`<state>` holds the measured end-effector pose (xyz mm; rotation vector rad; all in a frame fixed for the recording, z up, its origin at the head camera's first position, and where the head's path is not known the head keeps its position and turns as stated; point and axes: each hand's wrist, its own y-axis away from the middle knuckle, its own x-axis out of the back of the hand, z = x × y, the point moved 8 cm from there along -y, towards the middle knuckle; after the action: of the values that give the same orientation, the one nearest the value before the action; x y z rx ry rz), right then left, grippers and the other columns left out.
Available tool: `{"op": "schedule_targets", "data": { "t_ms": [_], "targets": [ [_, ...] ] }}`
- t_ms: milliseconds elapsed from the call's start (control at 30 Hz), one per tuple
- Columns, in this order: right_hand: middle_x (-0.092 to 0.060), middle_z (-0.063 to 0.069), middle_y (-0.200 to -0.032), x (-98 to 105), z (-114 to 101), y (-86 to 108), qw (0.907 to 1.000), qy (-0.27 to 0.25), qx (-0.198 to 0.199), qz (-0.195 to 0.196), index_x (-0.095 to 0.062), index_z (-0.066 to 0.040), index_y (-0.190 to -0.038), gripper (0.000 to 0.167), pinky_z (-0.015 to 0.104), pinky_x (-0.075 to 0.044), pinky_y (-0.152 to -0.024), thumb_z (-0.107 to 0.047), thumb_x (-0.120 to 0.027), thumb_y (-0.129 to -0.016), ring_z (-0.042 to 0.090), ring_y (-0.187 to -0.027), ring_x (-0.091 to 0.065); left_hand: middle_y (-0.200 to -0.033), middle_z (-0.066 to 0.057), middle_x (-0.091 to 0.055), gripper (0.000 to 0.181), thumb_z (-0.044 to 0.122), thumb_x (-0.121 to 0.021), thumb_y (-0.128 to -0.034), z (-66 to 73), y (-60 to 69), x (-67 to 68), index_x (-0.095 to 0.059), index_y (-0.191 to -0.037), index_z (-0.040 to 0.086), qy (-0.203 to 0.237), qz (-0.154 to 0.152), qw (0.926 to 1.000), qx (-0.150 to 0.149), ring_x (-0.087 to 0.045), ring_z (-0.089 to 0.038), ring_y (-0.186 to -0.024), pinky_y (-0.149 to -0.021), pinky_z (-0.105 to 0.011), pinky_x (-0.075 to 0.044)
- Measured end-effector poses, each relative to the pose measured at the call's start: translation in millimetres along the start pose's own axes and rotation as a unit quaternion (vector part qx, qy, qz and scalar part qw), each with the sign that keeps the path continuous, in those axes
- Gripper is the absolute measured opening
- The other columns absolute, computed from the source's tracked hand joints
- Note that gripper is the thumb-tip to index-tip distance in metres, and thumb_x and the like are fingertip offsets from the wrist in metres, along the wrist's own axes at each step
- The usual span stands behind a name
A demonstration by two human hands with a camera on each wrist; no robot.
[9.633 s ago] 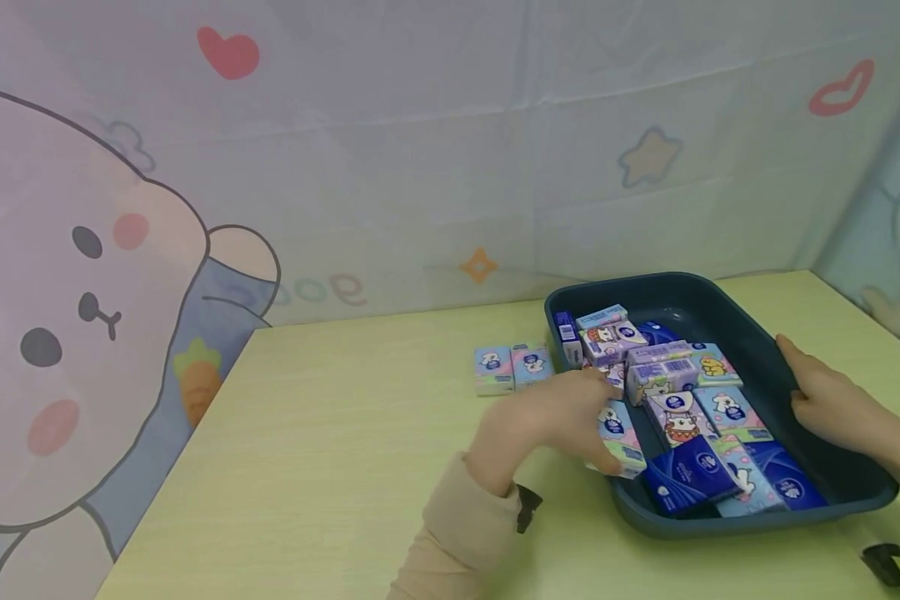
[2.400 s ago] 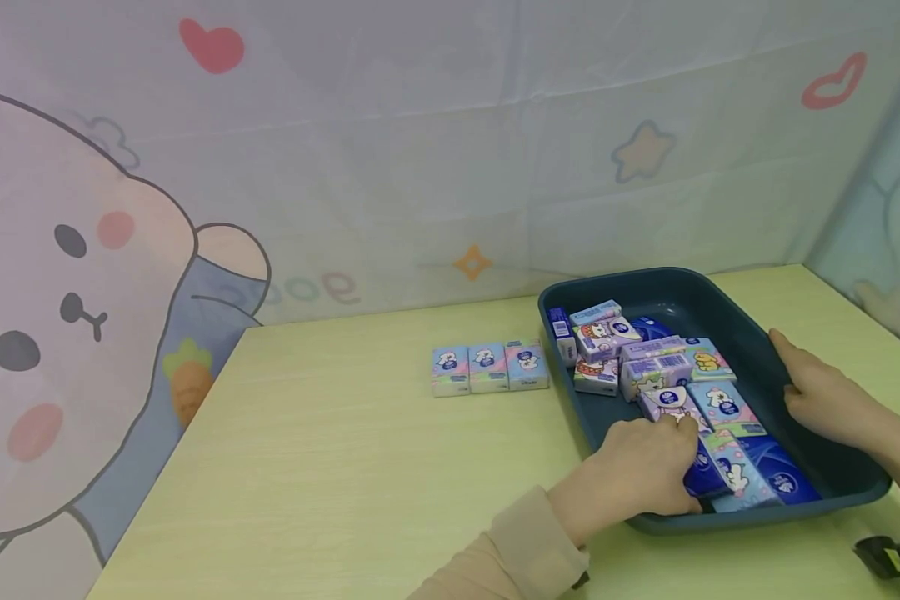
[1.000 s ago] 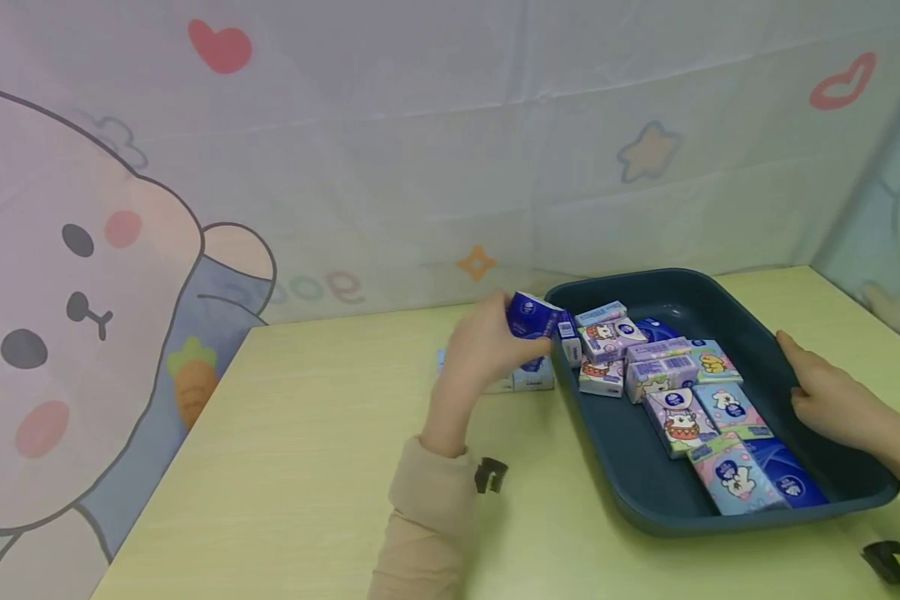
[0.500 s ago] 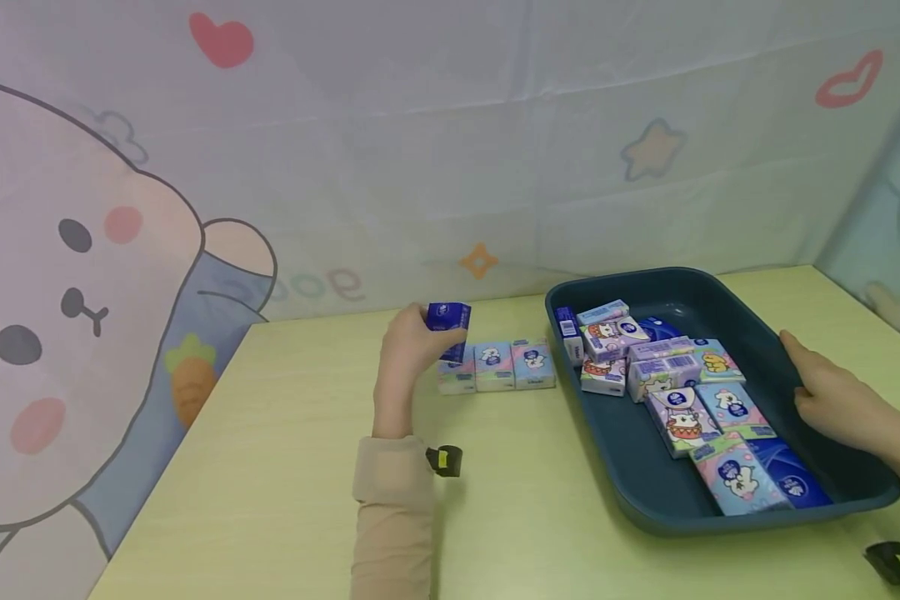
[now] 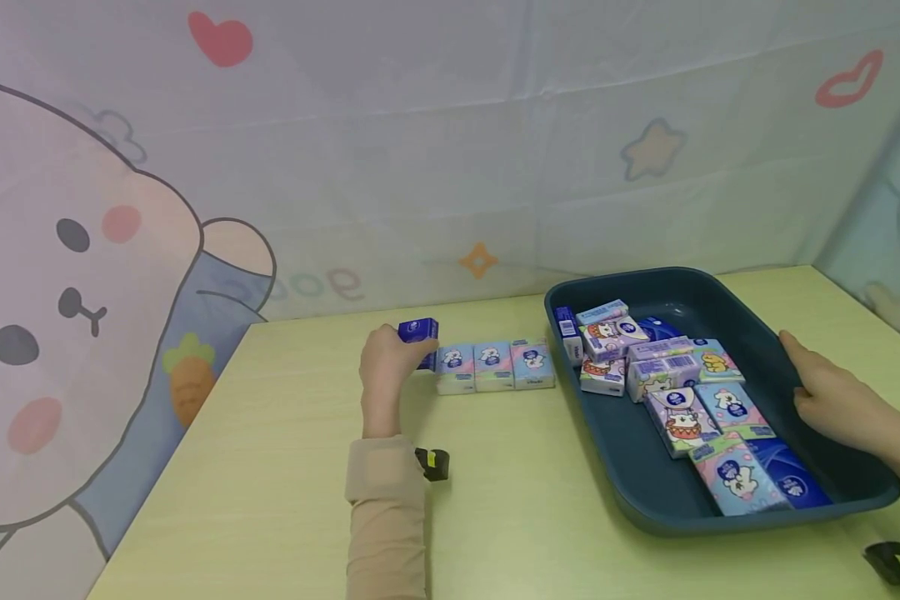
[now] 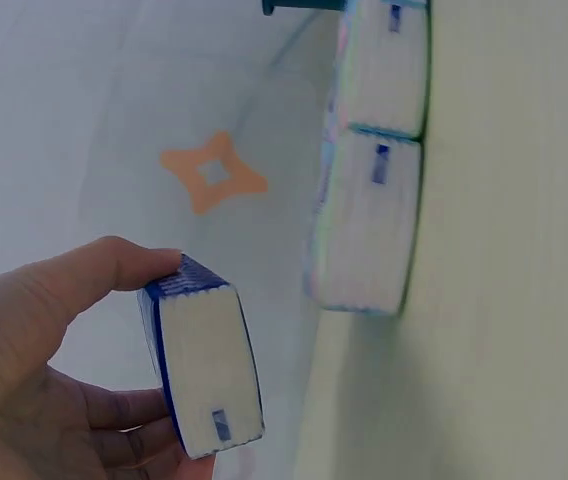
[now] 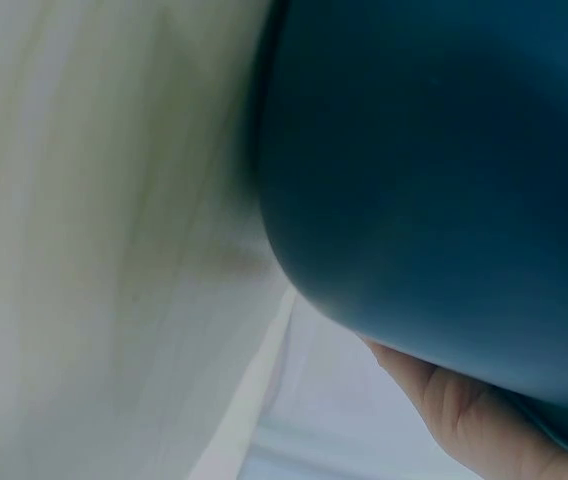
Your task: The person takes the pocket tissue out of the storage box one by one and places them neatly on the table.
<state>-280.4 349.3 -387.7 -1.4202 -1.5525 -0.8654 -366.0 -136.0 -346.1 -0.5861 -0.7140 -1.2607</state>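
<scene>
Our left hand pinches the blue pack above the worktop, just left of the row of packs; our right hand grips the tray. Lowered too close, the blue pack could knock the row crooked.

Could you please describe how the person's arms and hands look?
The left hand and right hand are bare, without gloves. The left sleeve is beige with a wide cuff. A black piece with a yellow patch shows near each hand.
</scene>
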Motion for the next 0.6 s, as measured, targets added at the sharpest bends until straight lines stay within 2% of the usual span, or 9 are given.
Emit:
{"op": "schedule_targets", "data": {
  "t_ms": [267,600],
  "targets": [
    [-0.006,0.050,-0.142,-0.1,1.5,-0.1,1.0000,0.001,0.002,0.001,0.012,0.015,-0.145,0.074,0.075,-0.024,-0.098,0.009,-0.034,-0.086,0.067,-0.127,-0.016,-0.112,-0.023,-0.062,0.064,0.043,-0.070,-0.0811,-14.5,-4.2,-10.5,-0.058,-0.117,-0.008,-0.042,0.003,0.9989,0.023,-0.062,-0.035,-0.098,-0.076,-0.044,-0.055],
    [-0.005,0.049,-0.143,-0.7,1.0,-0.5,1.0000,-0.004,0.004,0.001,0.012,0.015,-0.145,0.075,0.075,-0.022,-0.099,0.010,-0.034,-0.086,0.066,-0.128,-0.015,-0.114,-0.023,-0.063,0.064,0.044,-0.068,-0.0829,-25.1,-6.1,-22.7,-0.058,-0.120,-0.007,-0.040,-0.011,0.9983,0.040,-0.063,-0.034,-0.095,-0.073,-0.042,-0.055]
  ]
}}
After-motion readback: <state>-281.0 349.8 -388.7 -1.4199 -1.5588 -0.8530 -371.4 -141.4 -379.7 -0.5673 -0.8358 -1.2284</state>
